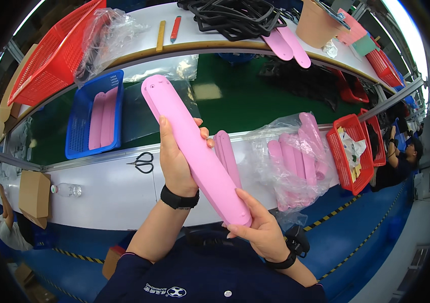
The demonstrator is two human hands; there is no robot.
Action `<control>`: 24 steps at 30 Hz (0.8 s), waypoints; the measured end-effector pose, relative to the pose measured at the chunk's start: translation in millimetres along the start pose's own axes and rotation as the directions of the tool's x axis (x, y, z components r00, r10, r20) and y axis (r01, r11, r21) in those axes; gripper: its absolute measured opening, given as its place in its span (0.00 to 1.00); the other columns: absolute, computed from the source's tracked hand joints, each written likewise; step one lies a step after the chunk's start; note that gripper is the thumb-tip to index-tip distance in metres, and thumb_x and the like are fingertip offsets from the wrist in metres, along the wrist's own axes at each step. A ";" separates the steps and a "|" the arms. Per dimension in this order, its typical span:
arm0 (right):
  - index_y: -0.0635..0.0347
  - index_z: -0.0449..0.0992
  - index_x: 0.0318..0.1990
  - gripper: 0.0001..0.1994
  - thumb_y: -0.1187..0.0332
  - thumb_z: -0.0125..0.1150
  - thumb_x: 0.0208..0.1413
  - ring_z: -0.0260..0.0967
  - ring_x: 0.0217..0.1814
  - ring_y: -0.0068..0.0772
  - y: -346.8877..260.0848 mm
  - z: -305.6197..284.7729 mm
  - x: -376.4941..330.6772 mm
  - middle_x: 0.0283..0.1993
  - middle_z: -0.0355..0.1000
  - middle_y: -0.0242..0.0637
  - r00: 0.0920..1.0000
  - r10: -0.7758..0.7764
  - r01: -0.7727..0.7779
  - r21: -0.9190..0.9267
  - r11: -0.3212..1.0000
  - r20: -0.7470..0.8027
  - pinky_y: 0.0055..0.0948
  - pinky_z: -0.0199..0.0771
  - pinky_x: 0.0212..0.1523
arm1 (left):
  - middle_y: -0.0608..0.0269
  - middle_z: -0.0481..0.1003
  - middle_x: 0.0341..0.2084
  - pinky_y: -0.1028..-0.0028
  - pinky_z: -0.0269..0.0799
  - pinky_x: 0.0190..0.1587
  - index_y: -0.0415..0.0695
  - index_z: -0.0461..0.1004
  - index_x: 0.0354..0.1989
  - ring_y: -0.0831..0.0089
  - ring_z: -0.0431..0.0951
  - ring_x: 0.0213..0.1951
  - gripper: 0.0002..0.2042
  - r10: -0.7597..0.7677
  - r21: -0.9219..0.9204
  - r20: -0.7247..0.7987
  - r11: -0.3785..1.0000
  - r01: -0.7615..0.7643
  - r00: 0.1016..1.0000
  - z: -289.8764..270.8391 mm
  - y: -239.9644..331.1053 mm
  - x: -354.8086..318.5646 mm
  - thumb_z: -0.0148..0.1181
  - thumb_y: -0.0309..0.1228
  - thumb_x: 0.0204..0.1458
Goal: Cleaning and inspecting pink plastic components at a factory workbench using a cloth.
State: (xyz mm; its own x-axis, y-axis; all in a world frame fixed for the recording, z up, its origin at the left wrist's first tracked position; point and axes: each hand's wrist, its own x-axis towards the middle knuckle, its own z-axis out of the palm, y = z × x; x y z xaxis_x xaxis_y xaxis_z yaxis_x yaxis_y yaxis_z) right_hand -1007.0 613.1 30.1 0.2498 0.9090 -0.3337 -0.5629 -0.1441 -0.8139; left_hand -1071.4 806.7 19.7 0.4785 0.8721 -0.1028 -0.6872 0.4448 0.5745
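A long pink plastic bar [194,146] with rounded ends is held up at a slant over the bench, its far end toward the upper left. My left hand [177,159] wraps round its middle, thumb on the left edge and fingertips showing on the right edge. My right hand [261,230] grips the near end between thumb and fingers. Another pink bar [228,159] lies on the bench just behind it. To the right, several pink parts [296,156] rest in a clear plastic bag [270,192].
A blue basket [73,131] with pink parts stands left. Black scissors [143,162], a clear bottle [68,190] and a cardboard box [35,198] lie on the white bench [93,207]. Red baskets [346,151] stand right. The shelf [144,30] holds black frames [232,17]. Other people work at both sides.
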 end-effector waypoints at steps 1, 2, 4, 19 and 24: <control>0.63 0.55 0.64 0.32 0.81 0.59 0.52 0.65 0.51 0.27 1.2 0.5 1.4 0.56 0.60 0.42 1.000 0.003 -0.003 0.017 1.000 -0.005 0.28 0.74 0.47 | 0.59 0.67 0.33 0.73 0.69 0.29 0.36 0.63 0.40 0.72 0.68 0.30 0.24 -0.055 -0.055 -0.029 0.997 0.054 0.998 -1.1 0.0 -2.2 0.42 0.50 0.59; 0.63 0.55 0.64 0.32 0.81 0.59 0.52 0.65 0.51 0.27 -0.3 1.4 2.2 0.56 0.60 0.42 1.000 0.001 -0.001 0.015 1.000 -0.002 0.28 0.74 0.47 | 0.59 0.67 0.33 0.73 0.69 0.30 0.36 0.63 0.40 0.72 0.68 0.31 0.22 -0.113 -0.115 -0.052 0.988 0.106 0.992 -1.5 -0.9 -3.7 0.44 0.48 0.59; 0.64 0.54 0.64 0.31 0.82 0.57 0.52 0.67 0.49 0.28 -5.2 4.8 2.7 0.55 0.61 0.42 0.998 -0.055 0.054 -0.042 0.998 -0.031 0.28 0.76 0.44 | 0.60 0.67 0.33 0.74 0.69 0.30 0.36 0.63 0.40 0.73 0.67 0.30 0.19 -0.131 -0.097 -0.080 0.988 0.123 0.988 6.5 -7.1 -19.6 0.46 0.45 0.59; 0.66 0.55 0.64 0.29 0.84 0.54 0.53 0.68 0.47 0.31 -5.0 14.5 14.0 0.55 0.61 0.43 0.995 -0.003 -0.016 0.186 0.982 0.101 0.29 0.77 0.42 | 0.60 0.66 0.32 0.73 0.66 0.29 0.37 0.62 0.36 0.75 0.66 0.28 0.11 -0.006 -0.043 0.037 0.999 0.008 0.999 -0.8 2.2 -30.6 0.48 0.35 0.57; 0.65 0.55 0.64 0.29 0.84 0.54 0.53 0.69 0.45 0.32 -2.2 12.7 15.1 0.54 0.61 0.44 0.995 -0.016 -0.004 0.191 0.982 0.103 0.28 0.76 0.38 | 0.59 0.66 0.32 0.73 0.66 0.29 0.37 0.61 0.37 0.75 0.66 0.28 0.11 0.011 -0.026 0.049 1.000 -0.010 0.999 0.6 2.8 -31.7 0.49 0.34 0.57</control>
State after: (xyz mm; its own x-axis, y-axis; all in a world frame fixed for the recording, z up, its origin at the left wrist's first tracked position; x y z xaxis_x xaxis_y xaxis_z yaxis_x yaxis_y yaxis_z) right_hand -1012.0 632.1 32.9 0.1761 0.9467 -0.2696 -0.7037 -0.0704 -0.7070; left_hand -1088.2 780.2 25.1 0.4972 0.8658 -0.0566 -0.7059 0.4416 0.5538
